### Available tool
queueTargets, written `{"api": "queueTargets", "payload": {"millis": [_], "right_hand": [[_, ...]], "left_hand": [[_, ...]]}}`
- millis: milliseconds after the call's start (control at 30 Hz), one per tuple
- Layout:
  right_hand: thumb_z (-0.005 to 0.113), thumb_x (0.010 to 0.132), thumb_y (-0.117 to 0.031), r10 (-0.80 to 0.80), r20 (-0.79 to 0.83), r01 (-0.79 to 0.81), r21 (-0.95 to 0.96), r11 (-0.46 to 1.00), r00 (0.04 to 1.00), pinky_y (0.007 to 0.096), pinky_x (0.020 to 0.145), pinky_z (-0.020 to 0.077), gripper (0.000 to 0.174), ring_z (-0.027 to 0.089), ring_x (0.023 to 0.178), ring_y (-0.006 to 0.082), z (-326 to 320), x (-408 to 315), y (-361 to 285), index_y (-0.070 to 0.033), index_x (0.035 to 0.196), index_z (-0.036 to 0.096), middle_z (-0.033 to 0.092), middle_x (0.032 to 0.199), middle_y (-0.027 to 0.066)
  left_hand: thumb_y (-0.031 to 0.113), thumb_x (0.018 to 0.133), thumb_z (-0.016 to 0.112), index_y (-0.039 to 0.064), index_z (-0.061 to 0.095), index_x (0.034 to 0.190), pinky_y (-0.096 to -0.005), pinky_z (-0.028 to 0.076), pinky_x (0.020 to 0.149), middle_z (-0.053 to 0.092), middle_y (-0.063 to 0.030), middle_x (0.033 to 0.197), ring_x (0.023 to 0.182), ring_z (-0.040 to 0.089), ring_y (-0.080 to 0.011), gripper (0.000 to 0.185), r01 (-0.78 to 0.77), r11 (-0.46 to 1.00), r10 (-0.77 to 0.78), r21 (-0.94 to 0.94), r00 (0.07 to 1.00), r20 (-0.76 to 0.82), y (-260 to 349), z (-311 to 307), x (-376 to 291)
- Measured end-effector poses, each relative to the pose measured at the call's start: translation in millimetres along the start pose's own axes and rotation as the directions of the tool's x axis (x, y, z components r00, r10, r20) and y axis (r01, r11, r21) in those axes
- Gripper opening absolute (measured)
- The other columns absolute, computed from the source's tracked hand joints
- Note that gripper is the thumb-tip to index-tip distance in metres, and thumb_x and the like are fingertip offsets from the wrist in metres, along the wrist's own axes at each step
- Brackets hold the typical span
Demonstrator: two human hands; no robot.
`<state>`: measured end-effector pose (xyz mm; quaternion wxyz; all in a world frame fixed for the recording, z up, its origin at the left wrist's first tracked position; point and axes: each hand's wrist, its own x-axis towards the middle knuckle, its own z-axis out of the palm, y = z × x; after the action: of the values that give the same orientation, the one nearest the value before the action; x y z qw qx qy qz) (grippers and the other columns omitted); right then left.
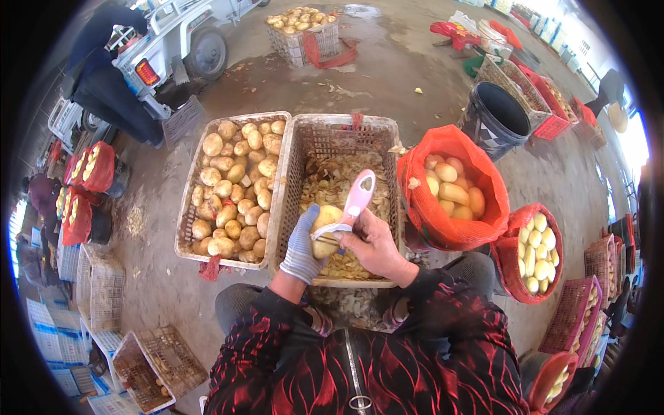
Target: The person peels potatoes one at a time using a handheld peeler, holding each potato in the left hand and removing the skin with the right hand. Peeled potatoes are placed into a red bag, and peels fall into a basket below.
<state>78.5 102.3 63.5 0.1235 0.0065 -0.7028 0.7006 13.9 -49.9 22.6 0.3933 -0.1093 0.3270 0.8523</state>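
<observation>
My left hand, in a striped knit glove, holds a partly peeled potato over a plastic crate of peelings. Bare, my right hand grips a vegetable peeler with a pink handle, its white head against the potato. Unpeeled potatoes fill the crate at the left. On the right, peeled potatoes lie in an open red mesh bag.
A second red bag of peeled potatoes stands farther right, near a black bucket. Ahead is another potato crate. A person bends over a cargo vehicle at upper left. Empty crates stand lower left.
</observation>
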Motion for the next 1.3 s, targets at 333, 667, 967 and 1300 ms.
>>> {"api": "queueTargets", "payload": {"millis": [333, 667, 967, 1300], "right_hand": [[0.059, 0.087, 0.0, 0.236, -0.179, -0.19, 0.239, 0.952, 0.955, 0.0207, 0.06, 0.0423, 0.015, 0.053, 0.073, 0.0038, -39.7, 14.8, 7.8, -0.003, 0.1, 0.053, 0.057, 0.082, -0.0006], [0.059, 0.086, -0.002, 0.294, -0.282, -0.208, 0.3, 0.931, 0.913, 0.0201, 0.05, 0.0381, 0.012, 0.048, 0.059, 0.0043, -59.0, 29.5, 24.4, -0.003, 0.098, 0.054, 0.058, 0.078, -0.0005], [0.061, 0.085, -0.001, 0.094, 0.009, -0.094, 0.121, 0.988, 0.996, 0.0238, 0.069, 0.0478, 0.02, 0.056, 0.077, 0.0079, -16.7, -5.9, -2.6, -0.001, 0.104, 0.056, 0.06, 0.088, 0.0002], [0.059, 0.087, 0.0, 0.049, -0.022, -0.045, 0.147, 0.988, 0.999, 0.0239, 0.074, 0.0469, 0.021, 0.055, 0.082, 0.0066, -23.7, -7.3, -11.5, -0.001, 0.107, 0.054, 0.058, 0.091, -0.0012]], "left_hand": [[0.048, 0.091, 0.049, -0.001, 0.054, 0.116, -0.0463, 0.055, 0.077, 0.063, -0.0191, 0.107, 0.091, 0.065, -0.0358, 0.056, 0.048, 0.998, -0.045, -0.047, 0.997, 0.057, 3.6, 9.1, -1.7], [0.046, 0.089, 0.056, 0.0, 0.056, 0.112, -0.05, 0.056, 0.073, 0.065, -0.0175, 0.099, 0.086, 0.065, -0.0348, 0.052, 0.076, 0.996, -0.068, -0.054, 0.989, 0.132, -4.6, 15.2, -5.1], [0.045, 0.094, 0.045, -0.002, 0.053, 0.116, -0.048, 0.056, 0.074, 0.064, -0.0183, 0.102, 0.088, 0.065, -0.0342, 0.052, 0.016, 1.0, -0.015, -0.018, 0.999, 0.05, -5.8, -1.1, 12.6], [0.04, 0.093, 0.048, -0.003, 0.054, 0.116, -0.0442, 0.057, 0.074, 0.064, -0.0174, 0.103, 0.089, 0.065, -0.0305, 0.049, -0.104, 0.947, 0.067, 0.303, 0.989, 0.13, -5.1, 7.1, 7.3]]}}
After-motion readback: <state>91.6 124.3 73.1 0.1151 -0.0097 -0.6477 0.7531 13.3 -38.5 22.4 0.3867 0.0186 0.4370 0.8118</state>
